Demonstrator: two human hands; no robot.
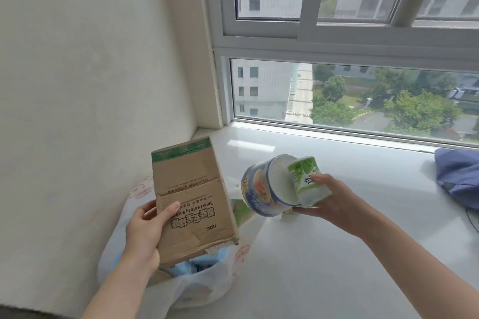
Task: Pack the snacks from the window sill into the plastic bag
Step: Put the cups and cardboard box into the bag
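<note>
Mid-packing. Window sill: plastic bag at left corner, partly filled. Cardboard box gripped by left hand, over bag mouth. Blue tub, green cup held together in right hand above sill. Next, likely: lower box in first.

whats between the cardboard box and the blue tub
In the head view, the edge of a green packet peeks out low in the gap between the cardboard box and the blue tub. Above it only bare window sill shows.
</note>
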